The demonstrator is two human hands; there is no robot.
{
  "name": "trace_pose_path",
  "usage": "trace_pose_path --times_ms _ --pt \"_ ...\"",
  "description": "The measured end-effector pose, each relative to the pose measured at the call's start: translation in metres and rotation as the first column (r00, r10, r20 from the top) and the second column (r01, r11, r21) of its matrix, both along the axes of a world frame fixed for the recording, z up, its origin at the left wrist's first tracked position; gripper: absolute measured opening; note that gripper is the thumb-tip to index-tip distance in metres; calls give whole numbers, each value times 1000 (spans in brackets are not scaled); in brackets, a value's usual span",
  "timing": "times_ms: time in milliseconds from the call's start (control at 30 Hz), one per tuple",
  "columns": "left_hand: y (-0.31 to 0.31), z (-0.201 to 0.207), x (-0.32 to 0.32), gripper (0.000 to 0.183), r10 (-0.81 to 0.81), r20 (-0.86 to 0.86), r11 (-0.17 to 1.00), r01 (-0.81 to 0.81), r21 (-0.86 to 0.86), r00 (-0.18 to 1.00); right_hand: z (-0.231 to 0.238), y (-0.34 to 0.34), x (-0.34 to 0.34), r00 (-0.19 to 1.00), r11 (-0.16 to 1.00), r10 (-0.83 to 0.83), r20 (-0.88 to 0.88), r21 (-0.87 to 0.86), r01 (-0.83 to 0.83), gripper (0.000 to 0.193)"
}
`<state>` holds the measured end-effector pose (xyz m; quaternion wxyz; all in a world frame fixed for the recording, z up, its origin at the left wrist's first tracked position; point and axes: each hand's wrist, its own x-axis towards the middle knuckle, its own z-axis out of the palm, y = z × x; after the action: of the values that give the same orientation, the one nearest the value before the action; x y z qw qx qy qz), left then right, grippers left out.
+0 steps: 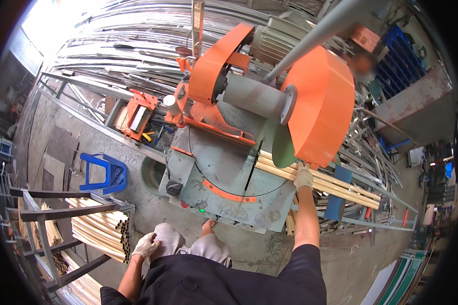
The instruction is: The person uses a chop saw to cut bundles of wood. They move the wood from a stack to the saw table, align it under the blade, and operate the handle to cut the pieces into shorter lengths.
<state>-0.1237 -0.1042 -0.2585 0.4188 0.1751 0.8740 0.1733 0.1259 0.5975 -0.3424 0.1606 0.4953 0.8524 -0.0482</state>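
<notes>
My right hand [304,176], in a pale work glove, reaches out over a row of cream-coloured tubes [346,190]. Its fingers look curled at the lower edge of the orange blade guard [322,101]; what they grip is hidden. The tubes lie across the grey-green table [229,173] of a large cut-off saw, beside its green-tinted blade [283,147]. My left hand [146,246], gloved too, lies open at my left thigh with nothing visible in it.
To the left, a metal rack [40,213] bears stacked cream tubes [99,229]. A blue plastic stool [104,173] stands beyond it. Long metal profiles [137,61] pile up behind the saw. An orange vise-like fixture [140,114] sits on the left rail. A blue support [338,193] stands under the tubes.
</notes>
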Motion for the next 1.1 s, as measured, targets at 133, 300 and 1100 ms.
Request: trace_pose_path --times_ms 133,300,1100 --pt "-77 -44 15 50 77 -131 972 -103 -211 988 -10 4 15 998 998 57 25 18 -57 77" --pt "-17 -13 6 58 31 0 981 -30 -194 1000 5 0 8 994 994 107 31 14 -107 77" --pt "45 -16 -138 55 -253 -320 954 291 77 913 14 -192 -267 856 900 436 -277 141 -412 88"
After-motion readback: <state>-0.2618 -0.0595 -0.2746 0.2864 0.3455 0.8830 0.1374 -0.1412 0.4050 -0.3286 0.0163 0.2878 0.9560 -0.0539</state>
